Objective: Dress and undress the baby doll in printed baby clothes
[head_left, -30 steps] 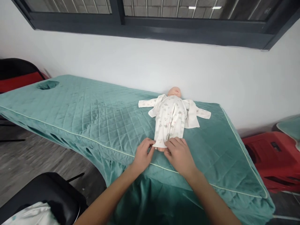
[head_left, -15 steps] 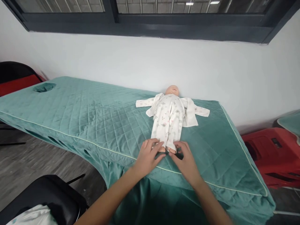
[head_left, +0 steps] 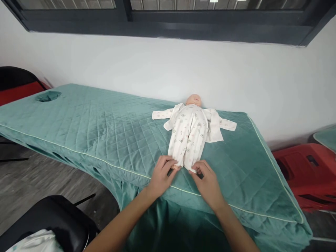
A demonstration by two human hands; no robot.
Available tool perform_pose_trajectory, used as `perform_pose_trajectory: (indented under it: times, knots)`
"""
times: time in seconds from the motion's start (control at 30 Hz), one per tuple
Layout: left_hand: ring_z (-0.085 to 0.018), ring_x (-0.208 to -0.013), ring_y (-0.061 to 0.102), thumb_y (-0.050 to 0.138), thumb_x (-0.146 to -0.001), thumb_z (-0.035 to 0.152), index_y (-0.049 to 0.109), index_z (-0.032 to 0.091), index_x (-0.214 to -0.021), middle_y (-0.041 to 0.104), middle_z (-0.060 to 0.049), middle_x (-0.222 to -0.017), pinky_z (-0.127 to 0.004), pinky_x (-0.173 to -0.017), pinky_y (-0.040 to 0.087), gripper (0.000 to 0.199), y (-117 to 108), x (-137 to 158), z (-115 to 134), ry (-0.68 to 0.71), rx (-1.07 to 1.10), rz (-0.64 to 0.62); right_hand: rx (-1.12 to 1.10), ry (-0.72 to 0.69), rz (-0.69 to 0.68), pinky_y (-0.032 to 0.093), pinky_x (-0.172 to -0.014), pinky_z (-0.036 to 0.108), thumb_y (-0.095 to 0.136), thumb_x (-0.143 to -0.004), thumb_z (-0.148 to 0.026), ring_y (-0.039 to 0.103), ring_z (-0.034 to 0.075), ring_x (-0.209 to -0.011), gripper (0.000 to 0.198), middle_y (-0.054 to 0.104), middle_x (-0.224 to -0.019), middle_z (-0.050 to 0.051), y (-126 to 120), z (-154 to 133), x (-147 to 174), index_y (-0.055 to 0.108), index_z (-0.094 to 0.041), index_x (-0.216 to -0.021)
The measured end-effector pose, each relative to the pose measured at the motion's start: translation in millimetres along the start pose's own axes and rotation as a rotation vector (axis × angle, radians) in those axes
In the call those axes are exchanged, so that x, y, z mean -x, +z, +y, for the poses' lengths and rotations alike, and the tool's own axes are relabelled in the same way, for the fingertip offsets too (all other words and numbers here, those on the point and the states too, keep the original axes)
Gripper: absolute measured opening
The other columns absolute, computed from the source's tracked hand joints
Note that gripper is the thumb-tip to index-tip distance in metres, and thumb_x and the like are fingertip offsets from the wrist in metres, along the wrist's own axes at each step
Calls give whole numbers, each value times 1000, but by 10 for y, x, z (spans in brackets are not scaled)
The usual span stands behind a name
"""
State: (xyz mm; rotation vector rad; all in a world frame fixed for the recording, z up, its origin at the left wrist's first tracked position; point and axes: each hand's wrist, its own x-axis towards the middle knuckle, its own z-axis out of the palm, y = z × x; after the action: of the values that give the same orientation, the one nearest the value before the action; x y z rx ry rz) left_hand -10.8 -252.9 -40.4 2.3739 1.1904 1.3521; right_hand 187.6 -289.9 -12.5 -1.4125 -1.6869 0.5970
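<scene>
Before me on the bed [head_left: 112,129], trousers [head_left: 180,136] are covering the doll [head_left: 193,100]. At the doll's lower end, left hand [head_left: 162,176] and right hand [head_left: 208,183] are each pinching a cuff [head_left: 189,168]. The trousers are looking light and limp; hems are offering the best hold.

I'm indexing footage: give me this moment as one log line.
left hand: at one trouser cuff | right hand: pinching other cuff | doll: lying on green bed | shirt: sleeves spread
</scene>
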Motion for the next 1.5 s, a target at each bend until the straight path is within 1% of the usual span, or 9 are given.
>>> perform_pose_trajectory:
  times: [0.4,0.67,0.8,0.93,1.03,1.17,1.3,1.4,1.5]
  knots:
    - [-17,-84,58,54,-92,6,60,18,-119,64,-6,-91,-31,-77,54,29,-4,60,-19,305,-203,48,385,-278,74,47,-80,36,45,-97,-9,59,21,-88,21,66,-92,6,64,69,175,62,-21,-95]
    - [-15,-83,60,54,-92,7,61,18,-121,64,-6,-91,-29,-73,55,31,-69,105,-38,342,-166,14,412,-329,31,43,-76,36,54,-95,-12,59,19,-85,12,67,-92,4,-10,113,256,61,-22,-96]
    - [-14,-82,60,54,-93,11,62,22,-121,63,-5,-93,-27,-71,54,32,-136,74,-151,223,-17,87,284,-273,107,47,-76,36,54,-96,-19,61,19,-83,6,66,-89,4,-159,185,108,58,-24,-96]
    - [-16,-87,62,48,-96,16,65,21,-117,64,-6,-96,-32,-77,55,27,-39,-324,-538,-31,-28,109,342,-144,235,49,-82,39,47,-97,-24,60,24,-91,12,64,-93,7,-267,375,-423,59,-23,-97]
    - [-25,-107,60,51,-93,17,62,16,-123,64,-13,-113,-45,-94,53,32,139,-771,-894,-123,-195,42,569,-125,115,46,-92,43,44,-91,-12,55,27,-101,20,64,-103,13,-260,577,-874,61,-18,-98]
    - [-31,-135,49,54,-89,13,63,16,-124,60,-16,-133,-56,-115,38,36,340,-1149,-1177,-42,-234,-181,664,-117,-4,45,-90,38,43,-92,-11,52,25,-97,22,62,-101,13,-181,747,-1157,64,-14,-100]
    - [-27,-129,57,56,-88,12,70,19,-106,66,-11,-126,-55,-123,27,24,380,-1234,-1208,78,-216,-357,622,-126,-20,44,-91,34,48,-91,-11,52,25,-102,24,62,-104,11,-168,776,-1158,66,-13,-106]
    - [-27,-125,60,60,-86,17,69,13,-89,69,-10,-119,-50,-120,33,10,353,-1271,-1152,229,-153,-431,618,-126,-55,44,-94,35,51,-90,-12,53,25,-104,25,63,-106,11,-189,797,-1155,68,-14,-108]
    - [-26,-121,61,49,-93,24,65,7,-83,69,-11,-113,-46,-111,42,26,365,-1345,-1114,331,-77,-433,645,-114,-94,44,-95,36,51,-91,-12,54,25,-108,28,63,-111,12,-182,835,-1191,69,-14,-113]
